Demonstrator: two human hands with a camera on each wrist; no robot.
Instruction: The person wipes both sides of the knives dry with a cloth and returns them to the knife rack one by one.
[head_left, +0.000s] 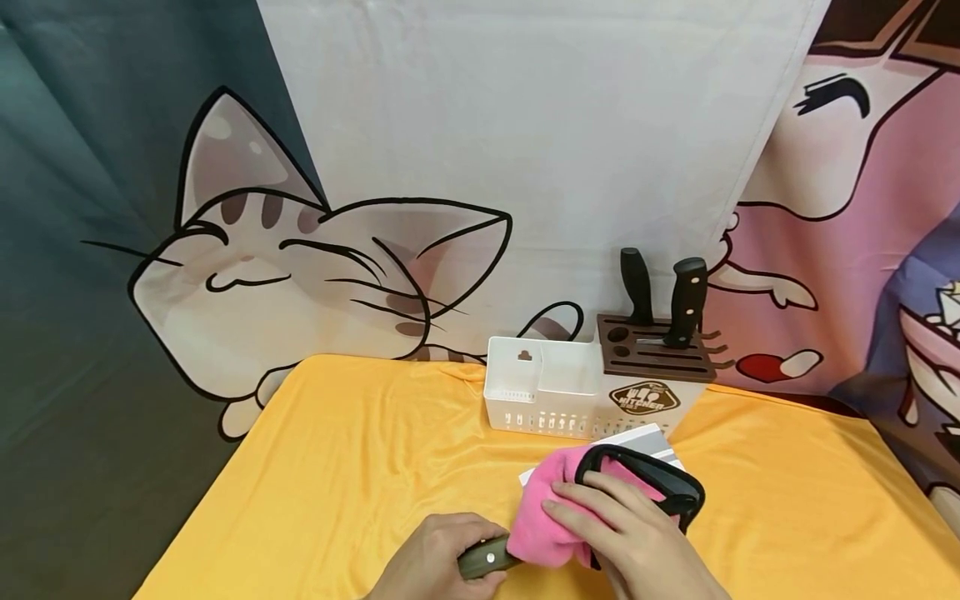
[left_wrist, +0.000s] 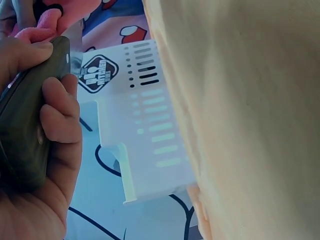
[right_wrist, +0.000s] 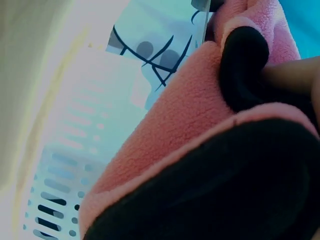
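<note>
My left hand (head_left: pixel 442 557) grips the dark olive, riveted handle (left_wrist: pixel 30 120) of a cleaver. Its broad, shiny blade (head_left: pixel 651 442) shows grey and white bands past the cloth's upper edge; most of the blade is hidden. A fluffy pink cloth (head_left: pixel 551 508) with black trim is wrapped over the blade. My right hand (head_left: pixel 637 533) holds this cloth, fingers bent across its top. In the right wrist view the pink cloth (right_wrist: pixel 175 120) fills much of the frame, a black fold nearest the camera.
Behind the hands stands a white perforated rack (head_left: pixel 555 400) with a brown slotted top (head_left: pixel 637 354). Two black-handled tools (head_left: pixel 686 304) stand in its slots, and hooks stick out on its right. Yellow cloth (head_left: pixel 337 467) covers the table; a printed cartoon curtain (head_left: pixel 562 125) hangs behind.
</note>
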